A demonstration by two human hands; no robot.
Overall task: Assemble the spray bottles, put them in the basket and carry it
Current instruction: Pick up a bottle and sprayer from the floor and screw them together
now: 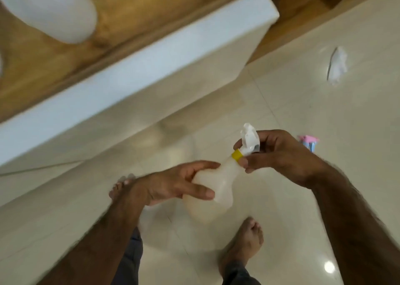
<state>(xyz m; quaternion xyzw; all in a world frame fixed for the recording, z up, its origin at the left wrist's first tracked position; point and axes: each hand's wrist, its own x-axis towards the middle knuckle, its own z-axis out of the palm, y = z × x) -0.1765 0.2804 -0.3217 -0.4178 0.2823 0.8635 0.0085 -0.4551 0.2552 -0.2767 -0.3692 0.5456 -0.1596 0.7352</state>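
I hold a translucent white spray bottle [218, 185] tilted above the floor. My left hand [173, 183] wraps its round body from the left. My right hand [279, 154] grips the white trigger head [250, 139] and the yellow collar [237, 155] at the bottle's neck. The head sits on the neck. A pink and blue spray head [308, 143] lies on the floor just behind my right hand, partly hidden. No basket is in view.
A white-fronted wooden counter [138, 68] runs diagonally across the upper left, with a white rounded basin [49, 9] on it. A crumpled white wrapper [337, 66] lies on the cream tiled floor [281, 103] at the right. My bare feet [242, 241] stand below the bottle.
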